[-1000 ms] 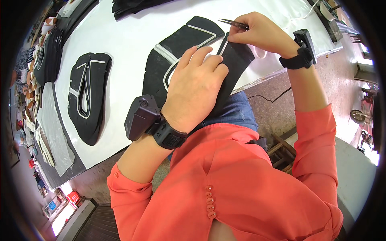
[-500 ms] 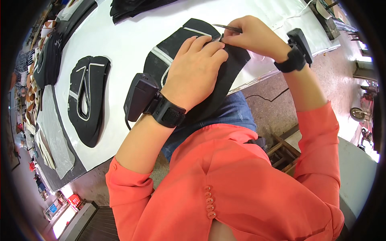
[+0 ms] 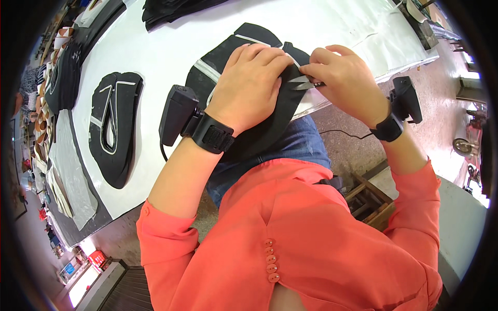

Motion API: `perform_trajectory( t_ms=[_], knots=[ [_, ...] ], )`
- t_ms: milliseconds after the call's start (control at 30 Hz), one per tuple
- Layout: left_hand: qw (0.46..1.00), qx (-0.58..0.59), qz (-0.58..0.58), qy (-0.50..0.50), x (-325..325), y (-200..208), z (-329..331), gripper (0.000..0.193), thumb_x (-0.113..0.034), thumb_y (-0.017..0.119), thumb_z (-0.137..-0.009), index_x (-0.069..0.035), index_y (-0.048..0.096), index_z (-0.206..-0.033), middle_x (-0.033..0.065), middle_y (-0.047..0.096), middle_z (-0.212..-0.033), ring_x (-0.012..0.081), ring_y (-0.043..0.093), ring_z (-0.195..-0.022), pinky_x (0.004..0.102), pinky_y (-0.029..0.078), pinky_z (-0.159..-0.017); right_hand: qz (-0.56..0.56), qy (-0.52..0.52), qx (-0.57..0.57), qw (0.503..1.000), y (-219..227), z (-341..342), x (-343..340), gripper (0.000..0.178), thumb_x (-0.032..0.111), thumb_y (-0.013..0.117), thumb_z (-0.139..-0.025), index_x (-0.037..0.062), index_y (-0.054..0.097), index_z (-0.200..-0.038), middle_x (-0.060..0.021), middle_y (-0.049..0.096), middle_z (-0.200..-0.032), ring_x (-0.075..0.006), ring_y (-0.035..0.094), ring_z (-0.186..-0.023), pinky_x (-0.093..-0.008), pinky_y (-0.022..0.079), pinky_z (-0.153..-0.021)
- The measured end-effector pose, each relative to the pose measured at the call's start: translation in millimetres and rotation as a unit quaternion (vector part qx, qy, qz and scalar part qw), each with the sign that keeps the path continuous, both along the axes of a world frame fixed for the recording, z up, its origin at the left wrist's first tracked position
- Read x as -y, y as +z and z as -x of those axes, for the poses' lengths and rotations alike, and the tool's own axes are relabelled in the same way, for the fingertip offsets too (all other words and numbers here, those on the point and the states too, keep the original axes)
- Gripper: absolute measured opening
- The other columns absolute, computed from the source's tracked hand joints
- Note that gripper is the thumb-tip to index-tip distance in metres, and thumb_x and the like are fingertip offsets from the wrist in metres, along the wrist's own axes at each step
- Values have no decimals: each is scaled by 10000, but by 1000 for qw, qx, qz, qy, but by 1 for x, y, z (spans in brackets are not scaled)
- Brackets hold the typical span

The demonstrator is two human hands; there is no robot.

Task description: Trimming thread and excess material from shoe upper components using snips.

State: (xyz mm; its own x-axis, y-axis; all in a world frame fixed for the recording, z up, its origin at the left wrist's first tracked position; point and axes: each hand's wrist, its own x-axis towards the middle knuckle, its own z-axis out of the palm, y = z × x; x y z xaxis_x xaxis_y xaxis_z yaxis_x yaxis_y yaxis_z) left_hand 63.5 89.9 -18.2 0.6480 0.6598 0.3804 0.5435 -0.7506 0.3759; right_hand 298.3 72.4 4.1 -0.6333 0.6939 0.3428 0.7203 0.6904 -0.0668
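Observation:
A black shoe-upper piece (image 3: 264,127) with white strips along its edges lies at the table's near edge, partly hanging toward my lap. My left hand (image 3: 250,80) rests flat on top of it, fingers a little bent and the thumb apart from them. In my right hand (image 3: 345,78) is a pair of small scissors (image 3: 299,83), their two blades spread over the black piece. The thumb and forefinger of that hand meet at the end of a thin white strip (image 3: 292,58) running toward my left fingertips. Whether the left fingertips touch the strip is hidden.
The table is covered with a white sheet (image 3: 161,57). Another black piece with white strips (image 3: 115,132) lies at the left. A stack of black material (image 3: 179,9) sits at the far side, and a clear plastic sheet (image 3: 72,176) lies along the left edge.
My right hand has moved toward me and slightly right, drawing the white strip out to the right. The scissors have swung from pointing away to pointing left. My left hand has shifted slightly left.

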Motion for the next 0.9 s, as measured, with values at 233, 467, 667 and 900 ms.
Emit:
perform_trajectory(
  t_ms=[233, 467, 667, 900],
  knots=[
    [996, -31, -78, 38, 13, -9, -8, 376, -119, 716, -885, -117, 652, -1255, 44, 609, -1260, 304, 535, -1225, 470, 418, -1088, 19, -67, -70, 995, 15, -1, 19, 317, 100, 791, -712, 152, 751, -1023, -16, 680, -1022, -227, 679, -903, -371, 532, -894],
    [995, -17, -95, 36, 13, -11, -10, 385, -118, 728, -873, -107, 652, -1251, 38, 612, -1270, 299, 531, -1235, 471, 417, -1095, 129, -183, -179, 958, 9, -6, 56, 347, 288, 843, -813, 81, 680, -1038, -86, 686, -841, -274, 699, -735, -352, 547, -643],
    [995, -31, -83, 36, 12, -10, -11, 375, -118, 722, -880, -112, 655, -1248, 33, 616, -1279, 296, 530, -1239, 469, 414, -1104, 207, -254, -151, 933, 15, -10, 50, 439, 447, 766, -891, 38, 628, -971, -127, 642, -713, -284, 656, -652, -393, 495, -590],
    [996, -39, -75, 39, 14, -7, -11, 366, -123, 718, -888, -123, 661, -1250, 27, 630, -1273, 294, 532, -1248, 467, 409, -1110, 350, -185, -118, 911, 27, -36, -3, 519, 439, 669, -977, -35, 613, -773, -138, 552, -622, -224, 519, -565, -368, 423, -549]
  ],
)
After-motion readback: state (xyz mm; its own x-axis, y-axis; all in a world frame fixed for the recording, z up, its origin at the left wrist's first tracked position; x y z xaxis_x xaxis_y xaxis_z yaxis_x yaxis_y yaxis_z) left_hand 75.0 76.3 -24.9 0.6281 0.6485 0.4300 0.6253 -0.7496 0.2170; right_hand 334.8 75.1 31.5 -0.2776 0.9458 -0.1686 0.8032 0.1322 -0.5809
